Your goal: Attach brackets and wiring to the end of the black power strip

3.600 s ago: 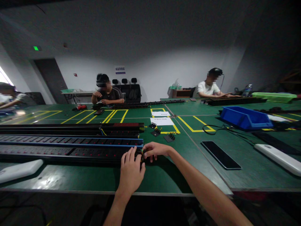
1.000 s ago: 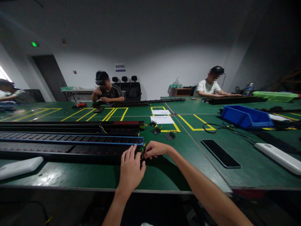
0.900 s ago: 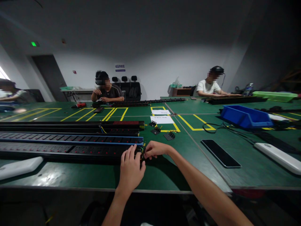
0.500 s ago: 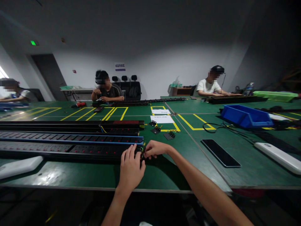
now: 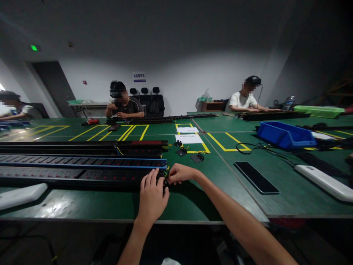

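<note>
Several long black power strips lie side by side on the green table; the nearest power strip (image 5: 68, 176) ends just in front of me. My left hand (image 5: 151, 197) rests on that end, fingers laid over the top and thumb at the side, holding it. My right hand (image 5: 179, 173) is curled in a pinch against the open end face, where short coloured wires (image 5: 166, 174) stick out. What the fingertips pinch is hidden. A blue-edged strip (image 5: 82, 162) lies just behind.
Small black brackets (image 5: 197, 157) and white paper sheets (image 5: 189, 138) lie beyond my hands. A dark phone (image 5: 256, 177), a white bar (image 5: 322, 177), a black cable and a blue bin (image 5: 284, 134) sit to the right. Another white bar (image 5: 19, 196) lies left. Three other people sit at the tables.
Both hands stay at the strip's end with only tiny finger shifts. The view has drifted slightly.
</note>
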The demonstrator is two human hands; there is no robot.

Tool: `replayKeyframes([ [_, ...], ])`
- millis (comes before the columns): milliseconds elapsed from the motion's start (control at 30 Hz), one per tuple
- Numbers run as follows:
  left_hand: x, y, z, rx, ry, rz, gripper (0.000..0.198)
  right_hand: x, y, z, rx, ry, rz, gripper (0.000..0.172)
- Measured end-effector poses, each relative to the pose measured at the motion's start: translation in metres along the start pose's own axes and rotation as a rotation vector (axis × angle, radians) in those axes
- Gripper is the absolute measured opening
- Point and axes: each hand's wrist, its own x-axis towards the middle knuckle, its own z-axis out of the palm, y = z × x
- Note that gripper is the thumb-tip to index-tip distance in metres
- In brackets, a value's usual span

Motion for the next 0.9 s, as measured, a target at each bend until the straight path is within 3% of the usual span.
replayKeyframes([
  [500,-0.0001,-0.0016,0.0008,-0.002,-0.008,-0.004,0.024,0.0002,-0.0030,0.0045,-0.024,0.050,-0.019,0.016],
  [900,0.0010,-0.0007,-0.0002,-0.003,0.003,0.002,0.024,-0.0015,-0.0020,0.0007,-0.009,0.006,-0.001,0.019],
])
